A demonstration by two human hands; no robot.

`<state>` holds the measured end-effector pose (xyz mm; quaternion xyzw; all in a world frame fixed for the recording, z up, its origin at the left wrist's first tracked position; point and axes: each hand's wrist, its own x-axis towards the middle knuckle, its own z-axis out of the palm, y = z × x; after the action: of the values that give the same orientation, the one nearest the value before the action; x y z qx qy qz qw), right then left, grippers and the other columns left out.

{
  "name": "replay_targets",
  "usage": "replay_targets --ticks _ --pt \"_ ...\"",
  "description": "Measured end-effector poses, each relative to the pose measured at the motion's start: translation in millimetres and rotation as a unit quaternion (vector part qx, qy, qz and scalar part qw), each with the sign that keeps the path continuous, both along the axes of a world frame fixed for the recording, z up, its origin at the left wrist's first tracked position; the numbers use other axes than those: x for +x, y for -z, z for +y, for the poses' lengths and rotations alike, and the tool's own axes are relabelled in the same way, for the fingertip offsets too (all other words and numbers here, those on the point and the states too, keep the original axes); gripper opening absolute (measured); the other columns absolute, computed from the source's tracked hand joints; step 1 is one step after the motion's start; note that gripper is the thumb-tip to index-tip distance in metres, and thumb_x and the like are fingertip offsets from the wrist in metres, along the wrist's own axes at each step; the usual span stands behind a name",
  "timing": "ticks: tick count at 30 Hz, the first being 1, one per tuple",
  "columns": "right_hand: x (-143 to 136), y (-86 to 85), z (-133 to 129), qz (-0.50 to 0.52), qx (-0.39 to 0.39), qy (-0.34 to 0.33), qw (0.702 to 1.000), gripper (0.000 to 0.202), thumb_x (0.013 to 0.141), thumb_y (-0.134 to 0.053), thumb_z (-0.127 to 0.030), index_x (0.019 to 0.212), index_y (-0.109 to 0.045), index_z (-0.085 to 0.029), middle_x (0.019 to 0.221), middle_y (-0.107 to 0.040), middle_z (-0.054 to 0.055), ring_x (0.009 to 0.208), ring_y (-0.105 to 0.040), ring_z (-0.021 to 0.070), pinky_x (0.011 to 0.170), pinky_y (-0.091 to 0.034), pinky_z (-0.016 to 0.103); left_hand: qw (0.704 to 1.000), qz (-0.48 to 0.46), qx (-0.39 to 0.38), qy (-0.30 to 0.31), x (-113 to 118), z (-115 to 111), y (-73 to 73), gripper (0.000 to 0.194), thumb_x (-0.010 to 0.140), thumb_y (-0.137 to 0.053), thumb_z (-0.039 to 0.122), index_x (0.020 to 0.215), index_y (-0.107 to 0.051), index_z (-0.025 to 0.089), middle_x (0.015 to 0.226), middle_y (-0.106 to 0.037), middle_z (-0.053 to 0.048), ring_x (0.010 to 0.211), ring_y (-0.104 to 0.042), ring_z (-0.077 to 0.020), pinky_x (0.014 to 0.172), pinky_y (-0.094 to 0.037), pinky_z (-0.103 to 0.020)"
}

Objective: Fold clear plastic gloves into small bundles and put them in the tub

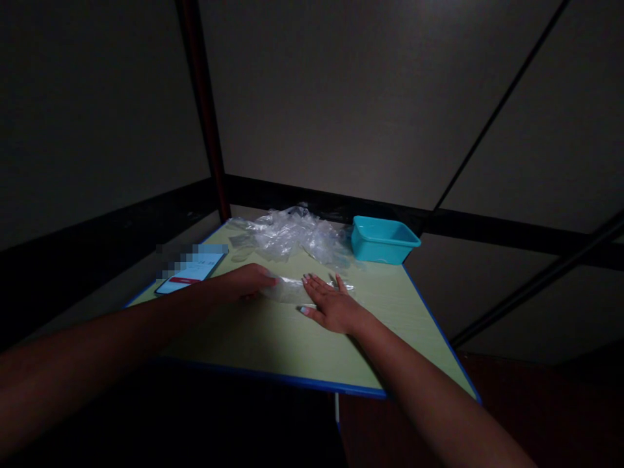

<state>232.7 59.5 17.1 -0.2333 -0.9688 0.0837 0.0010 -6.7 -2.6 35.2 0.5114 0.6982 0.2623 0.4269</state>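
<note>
A clear plastic bag (287,290) lies flat on the light green table (273,344), between my two hands. Its left end is pinched in the closed fingers of my left hand (251,281). My right hand (331,305) rests palm down over the bag's right part, fingers stretched out and thumb apart. Behind both hands is a loose heap of crumpled clear plastic bags (292,234). The underside of my right hand is hidden.
A turquoise plastic basket (383,240) stands at the table's back right, beside the heap. At the left edge lies a phone or tablet (195,266) with its screen lit. The table has a blue edge, and panelled walls rise behind it.
</note>
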Motion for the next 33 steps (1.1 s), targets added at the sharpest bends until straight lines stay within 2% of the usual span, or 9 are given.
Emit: replay_targets --ticks 5,7,9,11,15,20,25,28,33 --pt "-1 0.3 1 -0.003 -0.007 0.003 1.0 0.073 0.093 -0.023 -0.059 0.149 -0.013 -0.015 0.153 -0.014 0.012 0.143 -0.01 0.0242 0.108 0.005 0.061 0.99 0.075 0.114 -0.017 15 -10 5.2 0.05 0.074 -0.043 0.063 0.084 -0.058 0.017 0.082 -0.065 -0.007 0.078 -0.061 -0.0244 0.068 -0.048 -0.035" --pt "-1 0.6 1 -0.004 -0.008 0.003 1.0 0.073 0.092 -0.022 -0.06 0.149 -0.013 -0.015 0.153 -0.014 0.012 0.143 -0.009 0.0242 0.109 0.005 0.06 0.98 0.127 0.155 -0.016 19 -14 10.3 0.05 0.074 -0.047 0.061 0.096 -0.06 0.018 0.111 -0.063 -0.013 0.111 -0.053 -0.0313 0.094 -0.04 -0.043" --pt "-1 0.8 1 -0.005 -0.007 0.002 1.0 0.073 0.092 -0.021 -0.061 0.149 -0.013 -0.015 0.153 -0.015 0.012 0.143 -0.009 0.0245 0.109 0.005 0.06 0.963 0.209 0.17 0.012 20 -20 15.7 0.058 0.071 -0.053 0.059 0.112 -0.057 0.019 0.138 -0.047 -0.015 0.135 -0.028 -0.0347 0.109 -0.02 -0.049" --pt "-1 0.4 1 -0.007 -0.006 0.003 1.0 0.074 0.092 -0.021 -0.061 0.149 -0.013 -0.014 0.153 -0.015 0.012 0.143 -0.009 0.025 0.109 0.005 0.06 0.94 0.3 0.144 0.077 19 -25 19.1 0.07 0.073 -0.052 0.058 0.13 -0.047 0.017 0.15 -0.029 -0.016 0.141 -0.009 -0.0347 0.11 -0.009 -0.056" --pt "-1 -1.2 1 -0.015 -0.005 0.005 1.0 0.074 0.092 -0.022 -0.061 0.149 -0.012 -0.015 0.154 -0.013 0.011 0.143 -0.009 0.0254 0.109 0.004 0.061 0.894 0.38 0.109 0.211 9 -33 18.4 0.078 0.081 -0.046 0.057 0.144 -0.028 0.015 0.153 -0.017 -0.017 0.143 -0.001 -0.032 0.109 -0.006 -0.059" --pt "-1 -3.1 0 -0.024 -0.008 0.008 1.0 0.075 0.092 -0.022 -0.061 0.149 -0.01 -0.016 0.154 -0.013 0.011 0.143 -0.008 0.0263 0.108 0.003 0.062 0.871 0.402 0.142 0.245 -13 -28 21.0 0.074 0.082 -0.048 0.054 0.146 -0.026 0.023 0.154 -0.013 -0.013 0.142 0.001 -0.0325 0.11 -0.006 -0.058" --pt "-1 -2.8 0 -0.017 -0.011 0.008 1.0 0.075 0.091 -0.025 -0.061 0.149 -0.012 -0.015 0.154 -0.013 0.011 0.143 -0.009 0.0253 0.108 0.002 0.062 0.878 0.399 0.134 0.227 -19 -20 26.4 0.055 0.093 -0.027 0.04 0.146 -0.027 0.023 0.155 -0.011 -0.009 0.142 0.001 -0.0306 0.11 -0.011 -0.057" --pt "0 -1.5 1 -0.015 -0.01 0.01 1.0 0.074 0.092 -0.027 -0.061 0.149 -0.013 -0.016 0.154 -0.013 0.01 0.143 -0.009 0.0252 0.108 0.002 0.062 0.913 0.342 0.128 0.181 -11 -17 25.6 0.053 0.095 -0.02 0.033 0.145 -0.03 0.017 0.155 -0.009 -0.011 0.143 0.001 -0.0288 0.111 -0.011 -0.054" --pt "-1 -0.3 1 -0.016 -0.013 0.012 1.0 0.073 0.092 -0.026 -0.06 0.149 -0.01 -0.018 0.154 -0.012 0.01 0.143 -0.009 0.025 0.108 0.003 0.061 0.968 0.195 0.154 0.034 15 -2 28.9 0.051 0.093 -0.023 0.027 0.131 -0.049 0.006 0.148 -0.034 -0.013 0.14 -0.022 -0.0239 0.113 -0.019 -0.035"
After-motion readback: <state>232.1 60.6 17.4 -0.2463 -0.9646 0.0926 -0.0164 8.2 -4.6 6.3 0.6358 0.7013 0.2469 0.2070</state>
